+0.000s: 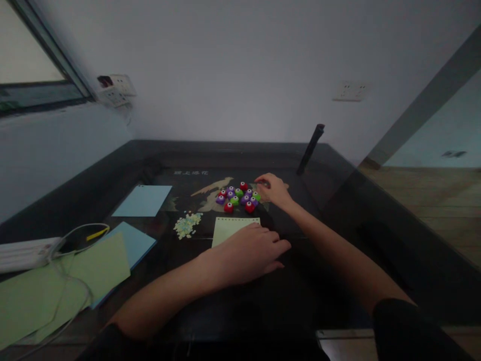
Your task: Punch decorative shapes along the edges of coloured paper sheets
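Note:
Several small red, green and purple pieces with eye-like white dots lie in a cluster on the dark table. My right hand is at the cluster's right edge, thumb and forefinger curved with a gap between them and no object visible there. My left hand lies palm down across the lower part of a pale green notepad sheet, in front of the cluster; its fingers are apart and point right, and its underside is hidden. A small heap of pale paper bits sits left of the sheet.
A light blue sheet lies at the left. Nearer are green sheets, another blue sheet, a white power strip and a loose cable. A black upright post stands at the back right, before the wall.

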`<state>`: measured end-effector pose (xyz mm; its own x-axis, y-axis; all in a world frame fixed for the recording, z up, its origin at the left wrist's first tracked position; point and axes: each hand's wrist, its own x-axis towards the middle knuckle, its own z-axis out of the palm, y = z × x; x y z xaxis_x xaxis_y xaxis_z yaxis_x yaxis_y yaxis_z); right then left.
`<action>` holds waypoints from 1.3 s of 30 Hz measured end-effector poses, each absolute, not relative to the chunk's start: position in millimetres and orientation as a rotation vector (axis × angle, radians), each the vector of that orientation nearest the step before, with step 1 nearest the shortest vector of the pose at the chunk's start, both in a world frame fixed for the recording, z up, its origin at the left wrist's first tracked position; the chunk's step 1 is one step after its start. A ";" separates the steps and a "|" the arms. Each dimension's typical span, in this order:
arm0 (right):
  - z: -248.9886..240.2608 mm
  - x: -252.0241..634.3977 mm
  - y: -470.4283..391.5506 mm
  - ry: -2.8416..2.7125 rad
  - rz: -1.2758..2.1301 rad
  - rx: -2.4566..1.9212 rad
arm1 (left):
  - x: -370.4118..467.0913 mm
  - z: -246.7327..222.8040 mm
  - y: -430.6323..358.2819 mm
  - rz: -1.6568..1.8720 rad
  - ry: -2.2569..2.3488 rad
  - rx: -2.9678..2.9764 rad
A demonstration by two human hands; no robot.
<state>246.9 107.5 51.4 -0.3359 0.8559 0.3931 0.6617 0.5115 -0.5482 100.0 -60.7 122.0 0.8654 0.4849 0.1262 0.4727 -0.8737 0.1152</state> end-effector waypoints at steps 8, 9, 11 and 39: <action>40.8 301.3 -14.7 -2.233 0.538 -0.894 | 120.1 93.7 -73.1 0.255 0.603 3.002; 37.0 304.4 -24.4 -2.280 0.533 -0.875 | 120.8 85.4 -75.7 0.278 0.579 3.003; 28.6 306.8 -39.0 -2.386 0.489 -0.758 | 120.8 64.7 -82.1 0.304 0.495 2.988; -9.4 295.5 -68.9 -2.779 0.614 -0.088 | 111.9 -12.3 -93.7 0.526 0.177 2.837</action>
<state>295.5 -68.9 -9.4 -0.9552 0.1216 0.2698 -0.0034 0.9071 -0.4209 111.9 -93.7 -12.3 0.9275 0.1633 0.3363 0.0731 -0.9614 0.2653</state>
